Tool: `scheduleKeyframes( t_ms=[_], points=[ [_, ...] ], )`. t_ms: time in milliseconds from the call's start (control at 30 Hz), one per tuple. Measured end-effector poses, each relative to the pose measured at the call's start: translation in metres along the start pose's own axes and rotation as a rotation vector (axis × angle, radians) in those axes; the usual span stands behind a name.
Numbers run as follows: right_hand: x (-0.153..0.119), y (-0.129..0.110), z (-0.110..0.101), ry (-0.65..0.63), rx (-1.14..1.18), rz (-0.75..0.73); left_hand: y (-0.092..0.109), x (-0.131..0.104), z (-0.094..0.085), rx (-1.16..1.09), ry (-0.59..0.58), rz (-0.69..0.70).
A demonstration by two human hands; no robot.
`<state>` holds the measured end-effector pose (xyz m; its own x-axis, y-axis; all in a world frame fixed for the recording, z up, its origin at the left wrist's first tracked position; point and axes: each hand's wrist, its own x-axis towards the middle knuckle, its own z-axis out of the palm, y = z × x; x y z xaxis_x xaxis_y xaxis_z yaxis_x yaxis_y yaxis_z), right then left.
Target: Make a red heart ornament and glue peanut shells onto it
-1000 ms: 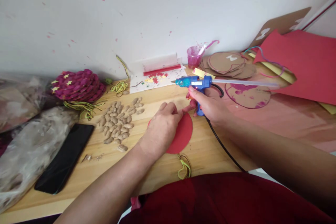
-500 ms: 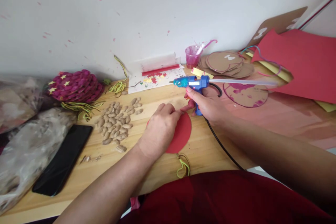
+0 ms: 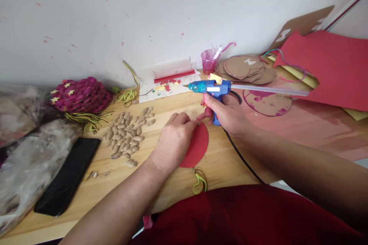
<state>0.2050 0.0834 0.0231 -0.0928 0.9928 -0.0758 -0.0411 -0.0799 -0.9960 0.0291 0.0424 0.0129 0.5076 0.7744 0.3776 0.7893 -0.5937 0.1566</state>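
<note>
My right hand [image 3: 227, 113] grips a blue hot glue gun [image 3: 214, 89] above the table. A long clear glue stick [image 3: 267, 90] juts from its back, and its nozzle points left. My left hand [image 3: 176, 138] is closed over a round red paper disc [image 3: 198, 147] lying on the table. Its fingertips are pinched together near the disc's upper edge, meeting a stretched-out finger of my right hand; what they hold, if anything, is hidden. A yellow-green cord loop [image 3: 199, 182] hangs out from the disc's near edge. Loose peanuts [image 3: 123, 134] are heaped left of my left hand.
At the left are a black phone [image 3: 67, 178], a plastic bag [image 3: 37, 164] and magenta peanut-covered discs [image 3: 82, 93]. Small stars [image 3: 166, 85] lie on white paper at the back. A stained cup [image 3: 209, 63], cardboard circles [image 3: 244, 67] and red paper [image 3: 330, 71] are farther right. A black cable [image 3: 241, 157] trails toward me.
The whole view has shifted slightly. Both hands keep nearly the same pose, with the glue gun still held over the table and the left hand on the red disc.
</note>
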Motion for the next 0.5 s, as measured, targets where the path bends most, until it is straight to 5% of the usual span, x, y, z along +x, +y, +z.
scheduleKeyframes(
  t_ms=[500],
  points=[
    [0.0002, 0.0016, 0.0008, 0.002, 0.003, -0.018, -0.0025, 0.001, 0.0048, 0.041, 0.036, -0.032]
  ],
)
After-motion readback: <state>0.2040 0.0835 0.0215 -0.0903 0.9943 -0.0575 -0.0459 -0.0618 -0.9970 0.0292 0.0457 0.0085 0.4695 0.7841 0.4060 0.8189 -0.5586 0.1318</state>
